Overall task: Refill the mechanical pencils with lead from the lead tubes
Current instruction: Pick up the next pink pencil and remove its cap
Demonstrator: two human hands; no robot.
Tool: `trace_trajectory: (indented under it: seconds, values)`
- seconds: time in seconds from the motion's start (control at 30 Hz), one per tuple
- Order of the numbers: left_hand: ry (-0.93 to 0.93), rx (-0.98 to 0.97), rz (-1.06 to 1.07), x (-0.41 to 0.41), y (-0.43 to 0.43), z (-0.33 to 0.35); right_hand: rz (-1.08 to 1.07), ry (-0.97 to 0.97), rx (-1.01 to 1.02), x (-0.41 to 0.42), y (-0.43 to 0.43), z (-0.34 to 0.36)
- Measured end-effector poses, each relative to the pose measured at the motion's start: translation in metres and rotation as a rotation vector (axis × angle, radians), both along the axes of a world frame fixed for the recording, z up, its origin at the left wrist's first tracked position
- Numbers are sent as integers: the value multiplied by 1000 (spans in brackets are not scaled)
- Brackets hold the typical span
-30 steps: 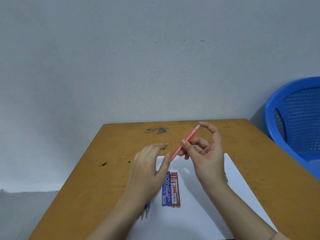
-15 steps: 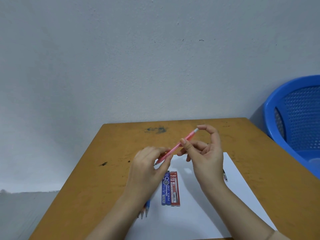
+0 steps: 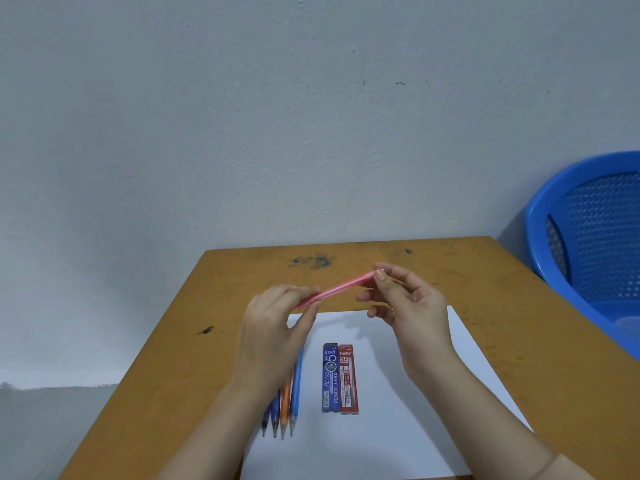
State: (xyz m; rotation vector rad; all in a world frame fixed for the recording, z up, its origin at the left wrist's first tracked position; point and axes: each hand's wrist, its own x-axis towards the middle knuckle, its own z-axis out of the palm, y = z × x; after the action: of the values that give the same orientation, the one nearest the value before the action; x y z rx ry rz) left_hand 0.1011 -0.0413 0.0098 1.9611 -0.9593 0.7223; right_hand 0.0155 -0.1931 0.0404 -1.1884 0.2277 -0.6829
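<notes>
A pink mechanical pencil (image 3: 337, 289) is held nearly level above the table between both hands. My left hand (image 3: 273, 327) pinches its lower tip end, and my right hand (image 3: 412, 306) pinches its upper cap end with thumb and forefinger. On the white sheet (image 3: 433, 393) lie a blue lead tube (image 3: 330, 377) and a red lead tube (image 3: 348, 379) side by side. Left of them lie several pencils in a row, a light blue pencil (image 3: 296, 393), an orange pencil (image 3: 286, 400) and darker blue ones (image 3: 273, 415), partly hidden under my left forearm.
The yellow-brown wooden table (image 3: 166, 358) stands against a pale wall. A blue plastic basket (image 3: 588, 237) stands off the table's right edge. Dark smudges (image 3: 313, 261) mark the tabletop near the far edge.
The pink pencil has tilted from steeply raised to nearly level. My left hand moved up and took hold of its tip end, uncovering the pencils on the sheet; my right hand shifted to the cap end.
</notes>
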Motion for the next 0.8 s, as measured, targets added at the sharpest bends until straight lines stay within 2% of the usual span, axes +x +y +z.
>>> trace_trajectory:
  seconds: [0.8]
  values:
    - [-65,48,58,3,1,2,-34,42,10,2,-2,-2]
